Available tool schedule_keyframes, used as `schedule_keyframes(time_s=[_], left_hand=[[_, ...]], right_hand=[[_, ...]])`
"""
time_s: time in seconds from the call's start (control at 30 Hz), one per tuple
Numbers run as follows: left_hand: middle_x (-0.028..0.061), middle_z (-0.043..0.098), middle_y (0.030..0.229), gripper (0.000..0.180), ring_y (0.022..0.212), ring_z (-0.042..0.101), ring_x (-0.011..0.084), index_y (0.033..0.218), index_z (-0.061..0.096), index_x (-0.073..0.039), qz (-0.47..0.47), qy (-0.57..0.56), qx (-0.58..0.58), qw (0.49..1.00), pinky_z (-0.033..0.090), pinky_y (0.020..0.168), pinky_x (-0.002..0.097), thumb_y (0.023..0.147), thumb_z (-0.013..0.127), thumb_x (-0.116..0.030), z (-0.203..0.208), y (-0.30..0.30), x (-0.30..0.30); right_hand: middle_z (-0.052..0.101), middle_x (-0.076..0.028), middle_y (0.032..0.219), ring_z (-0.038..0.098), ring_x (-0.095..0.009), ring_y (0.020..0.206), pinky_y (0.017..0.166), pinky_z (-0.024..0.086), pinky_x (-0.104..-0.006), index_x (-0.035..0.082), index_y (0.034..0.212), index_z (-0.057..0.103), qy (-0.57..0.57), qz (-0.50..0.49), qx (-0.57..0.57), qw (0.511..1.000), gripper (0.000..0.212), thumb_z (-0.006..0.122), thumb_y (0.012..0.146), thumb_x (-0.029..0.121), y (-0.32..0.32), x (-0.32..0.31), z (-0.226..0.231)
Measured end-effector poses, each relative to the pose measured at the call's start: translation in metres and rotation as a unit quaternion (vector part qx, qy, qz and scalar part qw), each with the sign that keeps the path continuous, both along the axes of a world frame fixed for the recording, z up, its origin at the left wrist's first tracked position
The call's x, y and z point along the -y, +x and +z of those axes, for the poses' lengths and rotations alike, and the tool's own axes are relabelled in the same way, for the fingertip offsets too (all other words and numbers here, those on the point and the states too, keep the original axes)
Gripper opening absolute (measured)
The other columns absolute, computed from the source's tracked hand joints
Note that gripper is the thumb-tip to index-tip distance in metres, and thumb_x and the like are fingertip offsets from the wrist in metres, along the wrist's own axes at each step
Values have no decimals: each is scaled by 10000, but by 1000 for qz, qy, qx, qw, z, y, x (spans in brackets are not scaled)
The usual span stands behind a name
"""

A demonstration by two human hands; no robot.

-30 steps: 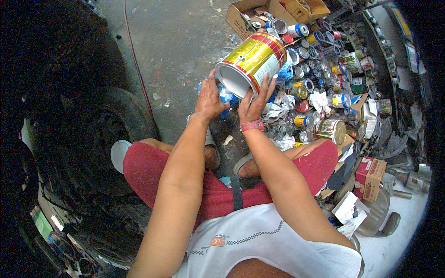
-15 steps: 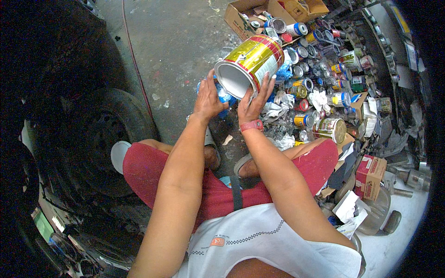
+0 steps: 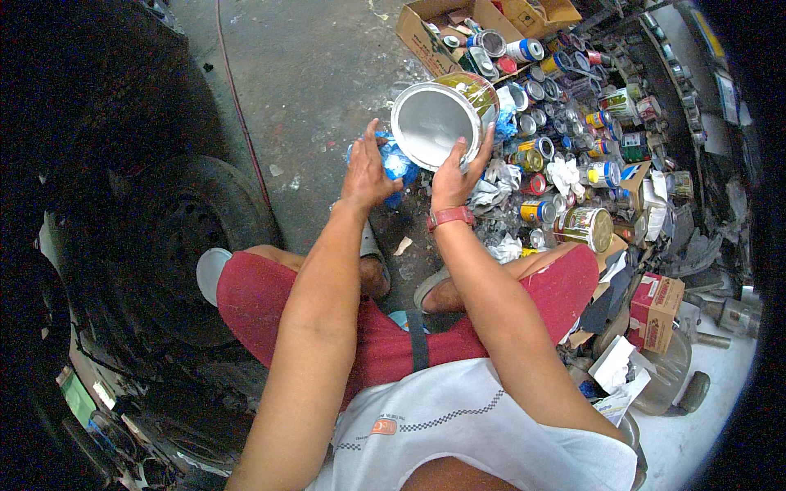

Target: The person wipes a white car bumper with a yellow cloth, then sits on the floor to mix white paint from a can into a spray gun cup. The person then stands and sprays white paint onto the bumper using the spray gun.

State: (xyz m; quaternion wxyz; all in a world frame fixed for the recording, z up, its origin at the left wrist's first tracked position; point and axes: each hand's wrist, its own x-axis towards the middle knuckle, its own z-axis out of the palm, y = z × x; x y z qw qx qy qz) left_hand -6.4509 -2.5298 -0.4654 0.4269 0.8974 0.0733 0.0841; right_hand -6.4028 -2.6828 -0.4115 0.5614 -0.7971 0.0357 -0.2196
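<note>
My right hand (image 3: pixel 460 173) grips a metal paint can (image 3: pixel 485 92) at its lower rim, the thumb over the edge of the mouth and the fingers along the side. The can is tipped so that its round mouth faces me, showing a pale whitish inside and no lid. Its outside is gold with a red band. My left hand (image 3: pixel 366 170) is just left of the can, its fingers stretched up and apart, not touching it. Crumpled blue plastic (image 3: pixel 398 164) shows between my left hand and the can; whether the hand touches it is unclear.
Many small paint cans (image 3: pixel 602 174) crowd the floor to the right, with crumpled white paper (image 3: pixel 563 177) among them. An open cardboard box (image 3: pixel 430 41) stands at the far side. A wheel (image 3: pixel 188 237) is at left, and a red hose (image 3: pixel 240 114) crosses the floor.
The paint can has turned, so its mouth now faces me more fully and less of its gold side shows. My right hand has shifted slightly right with it; the left hand has barely moved.
</note>
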Motion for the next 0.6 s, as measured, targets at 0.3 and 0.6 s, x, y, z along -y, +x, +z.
schedule_keyframes(time_s=[0.3, 0.6], left_hand=[[202, 657, 1395, 1309, 1340, 578, 418, 1680, 228, -41, 0, -17, -24, 1000, 435, 1218, 504, 597, 958, -134, 8, 2, 0], [208, 651, 1392, 1333, 1323, 568, 424, 1685, 199, -68, -6, -12, -15, 1000, 432, 1205, 511, 606, 981, -116, 5, 3, 2]], right_hand=[[542, -183, 1573, 578, -315, 1369, 1152, 486, -430, 88, 1664, 392, 274, -6, -71, 959, 620, 600, 1080, 74, 16, 32, 32], [515, -178, 1603, 552, -294, 1403, 1179, 448, -430, 96, 1661, 394, 243, -3, -81, 967, 595, 588, 1099, 90, -15, 50, 50]])
